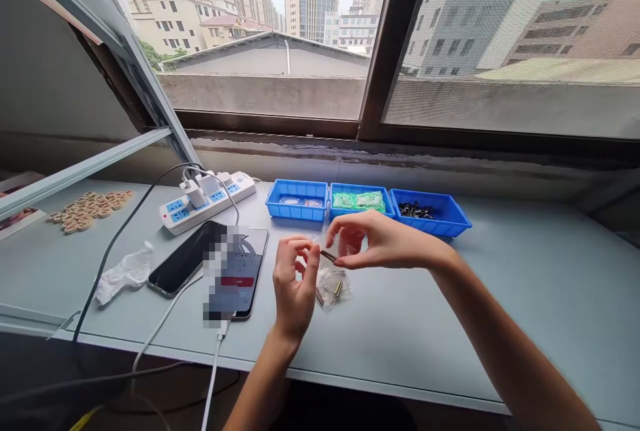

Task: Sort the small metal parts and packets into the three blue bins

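My left hand (295,277) is closed, its thumb and fingers pinched at what looks like the edge of a small clear plastic bag (330,301). Several thin brass-coloured metal pieces (339,288), like screws or pins, show inside the bag. From the right, my right hand (377,241) reaches over with thumb and forefinger curled around a dark, slim metal piece (328,255). This piece lies between the two hands' fingertips, just above the bag. Its exact kind is too small to tell.
Behind my hands stand three blue bins: one with small packets (296,212), one with green packets (357,217), one with dark small parts (430,224). Leftward are two phones (185,261) (253,257), a power strip (173,224), cables, crumpled tissue (125,274) and wooden pieces (90,211).
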`<action>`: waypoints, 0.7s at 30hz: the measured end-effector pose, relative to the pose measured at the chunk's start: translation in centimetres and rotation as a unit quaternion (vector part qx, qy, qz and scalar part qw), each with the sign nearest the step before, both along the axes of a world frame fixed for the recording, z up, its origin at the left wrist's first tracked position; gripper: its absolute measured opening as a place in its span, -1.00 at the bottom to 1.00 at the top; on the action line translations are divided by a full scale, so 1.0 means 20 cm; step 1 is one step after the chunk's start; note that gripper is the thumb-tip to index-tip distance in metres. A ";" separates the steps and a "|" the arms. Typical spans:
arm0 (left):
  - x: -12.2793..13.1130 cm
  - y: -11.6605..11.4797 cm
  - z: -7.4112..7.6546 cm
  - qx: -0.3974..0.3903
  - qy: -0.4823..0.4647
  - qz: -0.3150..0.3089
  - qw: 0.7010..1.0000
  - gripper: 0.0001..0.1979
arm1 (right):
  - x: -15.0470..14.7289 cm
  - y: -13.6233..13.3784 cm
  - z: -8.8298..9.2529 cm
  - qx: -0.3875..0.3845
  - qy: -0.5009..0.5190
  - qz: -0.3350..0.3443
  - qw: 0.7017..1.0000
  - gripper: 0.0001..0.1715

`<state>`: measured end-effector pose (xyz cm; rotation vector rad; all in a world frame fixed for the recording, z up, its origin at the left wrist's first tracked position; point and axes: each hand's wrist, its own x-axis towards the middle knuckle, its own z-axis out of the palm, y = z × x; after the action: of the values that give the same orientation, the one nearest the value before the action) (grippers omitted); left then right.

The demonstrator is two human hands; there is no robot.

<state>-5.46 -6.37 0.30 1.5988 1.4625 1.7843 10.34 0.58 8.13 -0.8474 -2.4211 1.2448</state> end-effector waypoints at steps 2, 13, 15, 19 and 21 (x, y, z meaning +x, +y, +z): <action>0.00 0.00 0.00 -0.002 0.003 0.003 1.000 -0.81 | 0.00 0.01 0.00 0.024 0.009 -0.008 1.000 -0.86; 0.00 0.00 -0.01 -0.001 0.001 0.003 1.000 -0.93 | 0.00 -0.01 0.01 0.040 0.030 -0.014 0.999 -0.97; 0.00 0.00 -0.01 0.006 0.003 0.004 1.000 -0.94 | 0.00 -0.01 0.02 0.081 0.045 0.002 0.996 -0.87; 0.00 0.00 -0.01 0.020 0.000 0.011 1.000 -0.94 | 0.01 -0.02 0.02 0.122 0.066 0.014 0.990 -0.82; 0.01 0.00 -0.01 0.026 -0.001 0.016 1.000 -0.93 | 0.01 -0.03 0.03 0.122 0.059 0.012 0.991 -0.84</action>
<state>-5.35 -6.28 0.14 1.6064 1.4601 1.8567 10.60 -0.05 8.63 -0.6560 -2.4294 0.9503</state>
